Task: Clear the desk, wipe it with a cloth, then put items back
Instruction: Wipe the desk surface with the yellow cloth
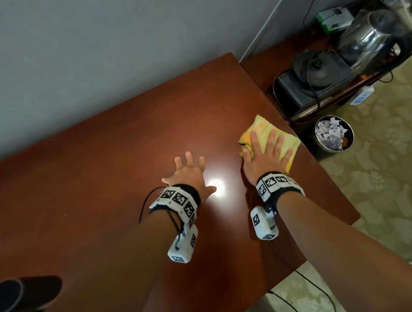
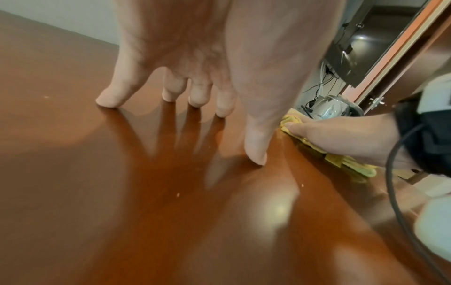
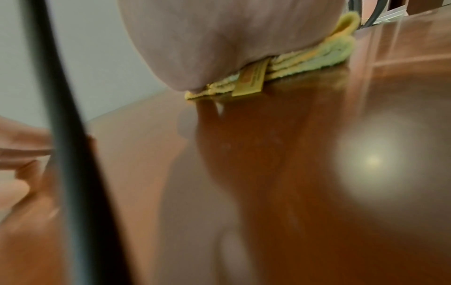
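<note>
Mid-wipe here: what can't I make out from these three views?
- Head view: dark object, cut off by the frame's lower-left edge.
- Right wrist view: cloth mostly hidden under the right hand; tag text blurred.
- Left wrist view: left hand blocks the desk behind.

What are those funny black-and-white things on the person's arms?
Both arms are bare, with no sleeves. Each wrist wears a black band ringed by white blocks printed with black-and-white square patterns, like puzzle codes. A small white box hangs under the left wrist and another white box under the right one, each with the same kind of pattern. Thin black cables run from them.
</note>
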`<state>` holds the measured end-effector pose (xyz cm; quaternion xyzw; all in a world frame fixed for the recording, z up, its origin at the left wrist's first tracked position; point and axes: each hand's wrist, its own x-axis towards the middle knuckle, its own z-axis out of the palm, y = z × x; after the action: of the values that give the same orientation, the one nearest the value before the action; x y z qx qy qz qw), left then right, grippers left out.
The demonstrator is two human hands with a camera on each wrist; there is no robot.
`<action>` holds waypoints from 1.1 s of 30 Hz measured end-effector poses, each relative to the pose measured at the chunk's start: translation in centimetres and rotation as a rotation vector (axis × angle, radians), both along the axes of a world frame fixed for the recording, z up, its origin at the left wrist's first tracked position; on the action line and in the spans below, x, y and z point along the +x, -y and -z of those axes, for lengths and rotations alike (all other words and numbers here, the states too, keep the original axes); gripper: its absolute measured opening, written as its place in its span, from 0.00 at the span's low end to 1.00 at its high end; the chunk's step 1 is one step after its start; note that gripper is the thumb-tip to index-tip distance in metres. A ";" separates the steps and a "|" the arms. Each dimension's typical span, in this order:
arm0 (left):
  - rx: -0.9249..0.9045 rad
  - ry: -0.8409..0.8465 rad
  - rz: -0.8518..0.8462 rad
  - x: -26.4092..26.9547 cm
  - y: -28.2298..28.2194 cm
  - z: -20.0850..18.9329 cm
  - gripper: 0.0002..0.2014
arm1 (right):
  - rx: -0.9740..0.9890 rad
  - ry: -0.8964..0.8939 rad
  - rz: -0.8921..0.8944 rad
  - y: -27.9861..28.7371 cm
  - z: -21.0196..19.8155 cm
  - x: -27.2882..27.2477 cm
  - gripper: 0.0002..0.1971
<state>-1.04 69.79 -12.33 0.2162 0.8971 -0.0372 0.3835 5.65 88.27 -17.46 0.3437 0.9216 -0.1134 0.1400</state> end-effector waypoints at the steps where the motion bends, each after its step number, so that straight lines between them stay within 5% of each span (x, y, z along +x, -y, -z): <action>1: 0.014 -0.021 -0.007 -0.3 -0.1 -0.2 0.43 | -0.006 0.000 -0.003 -0.3 0.0 -0.6 0.30; 4: 0.090 -0.111 -0.066 -1.5 -0.9 -0.7 0.39 | -0.010 0.001 -0.019 -1.7 -0.2 -2.9 0.30; 13: 0.021 -0.039 -0.314 -6.2 -5.3 0.1 0.56 | 0.011 -0.045 -0.138 -4.2 0.2 -8.7 0.30; 22: -0.019 -0.048 -0.337 -6.7 -7.0 0.3 0.60 | -0.010 -0.099 -0.257 -6.2 0.2 -15.5 0.31; 33: -0.023 -0.051 -0.340 -6.8 -6.9 0.2 0.60 | 0.017 -0.117 -0.310 -5.0 0.5 -12.8 0.31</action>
<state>-7.85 76.71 -12.51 0.0557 0.9296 0.0124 0.3641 -7.15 93.27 -17.99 0.1916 0.9711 -0.1026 0.0988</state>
